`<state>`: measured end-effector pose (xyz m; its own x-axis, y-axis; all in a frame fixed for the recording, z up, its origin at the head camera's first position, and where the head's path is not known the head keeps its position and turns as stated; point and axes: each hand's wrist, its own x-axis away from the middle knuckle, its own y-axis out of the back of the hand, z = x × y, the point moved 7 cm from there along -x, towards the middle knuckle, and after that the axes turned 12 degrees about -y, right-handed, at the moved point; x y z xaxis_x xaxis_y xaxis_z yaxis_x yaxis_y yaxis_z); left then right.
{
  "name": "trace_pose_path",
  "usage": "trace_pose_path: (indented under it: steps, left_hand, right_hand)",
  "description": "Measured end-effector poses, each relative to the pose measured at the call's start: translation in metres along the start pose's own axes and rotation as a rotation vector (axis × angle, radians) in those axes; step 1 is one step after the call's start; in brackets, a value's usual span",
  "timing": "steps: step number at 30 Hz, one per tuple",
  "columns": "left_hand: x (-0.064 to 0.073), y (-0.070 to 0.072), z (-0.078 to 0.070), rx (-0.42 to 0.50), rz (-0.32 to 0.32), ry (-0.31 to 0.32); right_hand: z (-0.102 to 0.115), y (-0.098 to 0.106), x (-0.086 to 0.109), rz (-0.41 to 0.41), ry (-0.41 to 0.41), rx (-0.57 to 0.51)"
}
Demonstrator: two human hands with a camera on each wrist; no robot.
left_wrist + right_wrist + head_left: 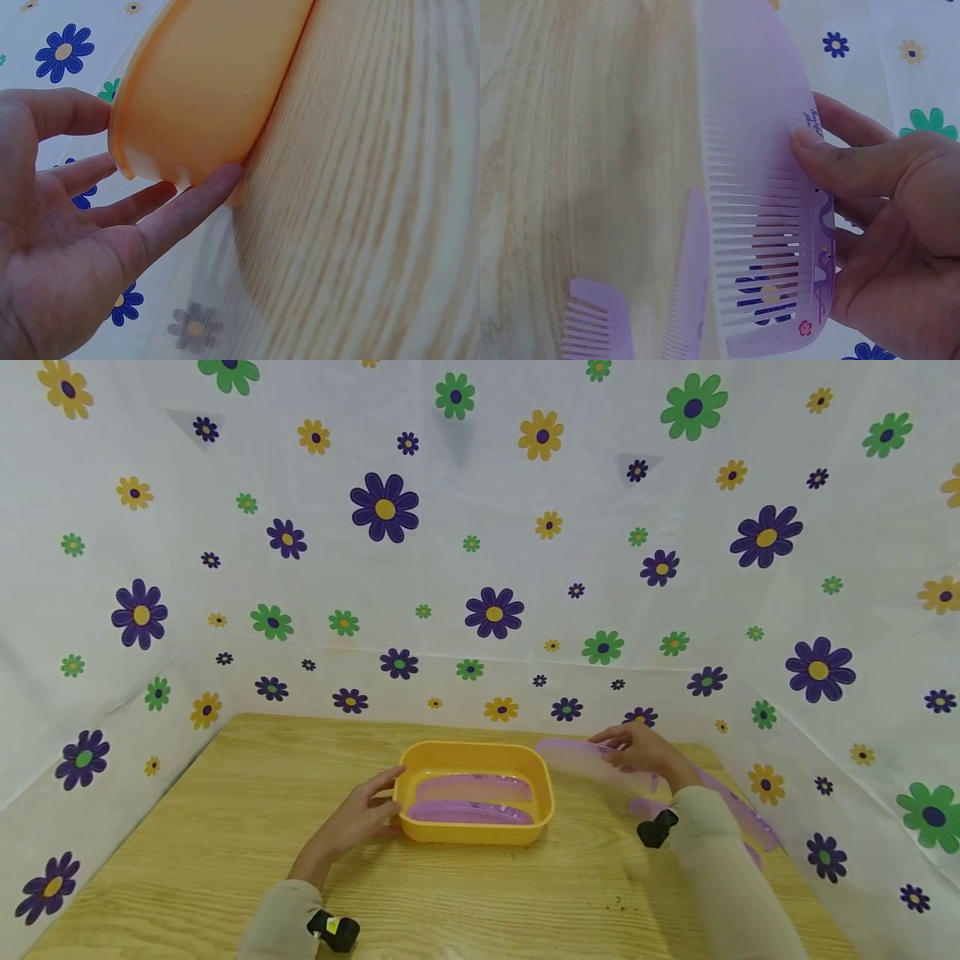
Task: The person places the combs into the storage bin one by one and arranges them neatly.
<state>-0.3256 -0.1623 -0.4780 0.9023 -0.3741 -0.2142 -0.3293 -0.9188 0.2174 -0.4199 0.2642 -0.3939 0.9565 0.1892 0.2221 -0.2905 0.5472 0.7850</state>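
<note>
A yellow plastic basin (474, 836) stands on the table, with two purple combs lying in it, one comb (472, 788) behind the other comb (468, 812). My left hand (360, 818) is at its left end, fingertips touching the rim and outer wall, fingers fairly straight in the left wrist view. To the right of the basin, my right hand (645, 752) pinches a wide purple comb (761, 127) by its printed spine, thumb on the near face and fingers behind. The comb's teeth point away from the palm and its printed end shows below the thumb.
Two more combs lie on the table by my right forearm: one comb (738, 810) near the right edge, and a second comb (645, 807) partly hidden under the sleeve. Flowered white cloth (450, 568) stands behind and on both sides. Small dark specks (618, 906) dot the wooden tabletop (480, 902).
</note>
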Motion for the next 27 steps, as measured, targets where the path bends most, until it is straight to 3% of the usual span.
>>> trace_pose_path:
  steps: [9,27]
  left_hand:
    - [0.000,0.000,0.001,0.006,0.001,-0.002]
    - [0.000,0.000,0.001,0.004,-0.011,0.014]
  right_hand:
    - [0.014,0.015,0.006,-0.021,0.068,0.052]
    - [0.037,0.020,0.006,0.007,0.098,-0.007]
